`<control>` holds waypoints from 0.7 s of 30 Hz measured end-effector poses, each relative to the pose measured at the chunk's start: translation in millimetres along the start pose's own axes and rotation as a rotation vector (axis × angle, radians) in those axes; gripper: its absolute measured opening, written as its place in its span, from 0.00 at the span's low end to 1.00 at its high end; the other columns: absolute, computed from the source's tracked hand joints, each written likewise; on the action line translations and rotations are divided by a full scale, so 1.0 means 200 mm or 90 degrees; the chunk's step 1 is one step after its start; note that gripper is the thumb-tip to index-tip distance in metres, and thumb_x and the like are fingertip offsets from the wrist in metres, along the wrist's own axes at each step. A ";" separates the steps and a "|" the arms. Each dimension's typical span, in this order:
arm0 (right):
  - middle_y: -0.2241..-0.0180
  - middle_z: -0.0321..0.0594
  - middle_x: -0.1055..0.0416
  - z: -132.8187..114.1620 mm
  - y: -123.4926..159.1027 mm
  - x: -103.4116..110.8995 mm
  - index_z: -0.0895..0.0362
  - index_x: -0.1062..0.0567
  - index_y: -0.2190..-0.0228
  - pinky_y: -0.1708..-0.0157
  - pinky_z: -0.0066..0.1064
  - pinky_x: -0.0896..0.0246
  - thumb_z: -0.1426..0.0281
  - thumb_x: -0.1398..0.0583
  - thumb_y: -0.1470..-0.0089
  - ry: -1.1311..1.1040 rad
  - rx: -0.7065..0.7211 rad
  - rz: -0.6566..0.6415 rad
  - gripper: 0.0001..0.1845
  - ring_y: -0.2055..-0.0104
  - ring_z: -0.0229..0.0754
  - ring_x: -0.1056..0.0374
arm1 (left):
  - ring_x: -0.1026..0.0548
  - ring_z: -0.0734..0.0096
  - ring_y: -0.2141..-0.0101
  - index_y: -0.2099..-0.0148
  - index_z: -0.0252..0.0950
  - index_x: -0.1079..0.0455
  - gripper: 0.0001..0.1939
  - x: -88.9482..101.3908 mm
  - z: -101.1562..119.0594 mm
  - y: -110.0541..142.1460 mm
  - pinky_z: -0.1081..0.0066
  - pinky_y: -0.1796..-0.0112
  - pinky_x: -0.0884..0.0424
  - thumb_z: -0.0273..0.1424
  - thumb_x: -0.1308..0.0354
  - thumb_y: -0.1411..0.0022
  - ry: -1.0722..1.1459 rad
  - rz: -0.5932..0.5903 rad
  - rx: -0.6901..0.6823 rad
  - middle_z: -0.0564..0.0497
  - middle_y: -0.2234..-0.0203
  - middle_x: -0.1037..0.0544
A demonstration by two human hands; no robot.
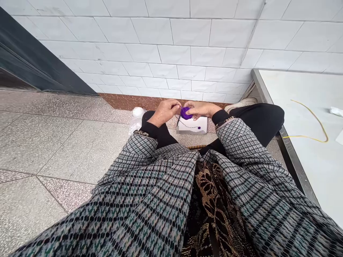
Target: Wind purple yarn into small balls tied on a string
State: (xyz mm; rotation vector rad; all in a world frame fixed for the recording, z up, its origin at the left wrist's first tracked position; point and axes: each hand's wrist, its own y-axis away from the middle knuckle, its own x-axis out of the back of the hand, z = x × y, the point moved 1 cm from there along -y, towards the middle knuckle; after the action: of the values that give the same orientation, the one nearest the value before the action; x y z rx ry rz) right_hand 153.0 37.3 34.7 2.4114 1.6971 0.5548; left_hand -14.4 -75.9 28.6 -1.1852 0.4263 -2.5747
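My right hand [201, 109] is curled round a small ball of purple yarn [185, 113], its fingers and thumb on the ball's right side. Close by on the left, my left hand [166, 111] is closed in a pinch at the purple yarn beside the ball. The strand itself is too fine to follow between the fingers. Below both hands lies a white flat box or card [190, 125], with a thin dark strand across it that ends in a small purple knot or bead [199, 127].
A white-topped table [308, 117] with a metal edge stands at right, bearing a bent yellow cord [325, 134] and a crumpled white piece [336, 111]. White bundles [138, 112] rest on the floor beside my left knee. A tiled wall [187, 53] rises ahead.
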 end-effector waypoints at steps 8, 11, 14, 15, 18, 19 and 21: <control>0.67 0.35 0.27 -0.06 0.03 0.00 0.55 0.38 0.53 0.71 0.26 0.26 0.77 0.37 0.45 -0.248 0.117 -0.055 0.20 0.76 0.32 0.29 | 0.36 0.76 0.78 0.67 0.33 0.27 0.10 -0.17 -0.10 0.01 0.74 0.73 0.36 0.34 0.45 0.41 0.217 -0.017 0.166 0.54 0.79 0.29; 0.70 0.31 0.28 -0.05 0.00 0.02 0.54 0.40 0.54 0.71 0.26 0.27 0.77 0.38 0.45 -0.305 0.131 0.027 0.21 0.76 0.32 0.29 | 0.37 0.77 0.78 0.68 0.33 0.28 0.11 -0.24 -0.05 0.05 0.74 0.73 0.38 0.35 0.45 0.40 0.223 -0.126 0.115 0.55 0.80 0.31; 0.71 0.31 0.29 -0.03 -0.04 0.04 0.54 0.40 0.55 0.75 0.23 0.30 0.78 0.37 0.46 -0.280 0.100 0.115 0.22 0.78 0.31 0.32 | 0.35 0.75 0.76 0.69 0.34 0.27 0.11 -0.24 0.00 0.06 0.73 0.70 0.38 0.35 0.46 0.40 0.162 -0.190 0.049 0.53 0.77 0.28; 0.72 0.31 0.29 -0.02 -0.05 0.04 0.54 0.40 0.55 0.77 0.22 0.32 0.78 0.37 0.47 -0.252 0.085 0.141 0.22 0.79 0.31 0.33 | 0.33 0.74 0.74 0.68 0.34 0.27 0.12 -0.22 0.01 0.06 0.73 0.69 0.37 0.35 0.46 0.40 0.139 -0.199 0.035 0.53 0.76 0.27; 0.75 0.30 0.32 0.01 -0.06 0.05 0.53 0.39 0.57 0.84 0.19 0.41 0.80 0.36 0.48 -0.149 0.046 0.190 0.22 0.81 0.30 0.39 | 0.29 0.70 0.69 0.67 0.33 0.26 0.12 -0.14 0.03 0.04 0.70 0.64 0.34 0.34 0.47 0.39 0.075 -0.167 0.004 0.50 0.71 0.23; 0.76 0.31 0.33 0.02 -0.06 0.05 0.53 0.38 0.57 0.85 0.18 0.43 0.80 0.35 0.48 -0.121 0.036 0.185 0.21 0.82 0.30 0.41 | 0.28 0.69 0.67 0.67 0.33 0.26 0.12 -0.11 0.03 0.04 0.70 0.62 0.33 0.34 0.47 0.39 0.055 -0.139 -0.003 0.50 0.70 0.23; 0.74 0.32 0.33 0.03 -0.04 0.03 0.53 0.36 0.58 0.86 0.19 0.43 0.78 0.35 0.47 -0.081 0.025 0.126 0.19 0.81 0.30 0.41 | 0.27 0.68 0.65 0.67 0.33 0.26 0.11 -0.06 0.03 0.02 0.68 0.59 0.32 0.33 0.47 0.39 0.023 -0.077 -0.008 0.48 0.69 0.22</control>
State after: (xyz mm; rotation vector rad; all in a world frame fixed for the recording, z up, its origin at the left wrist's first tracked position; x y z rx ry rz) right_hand 149.4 47.4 28.5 2.5983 1.4432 0.3856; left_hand -2.1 -76.4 23.4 -1.2041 0.3909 -2.7033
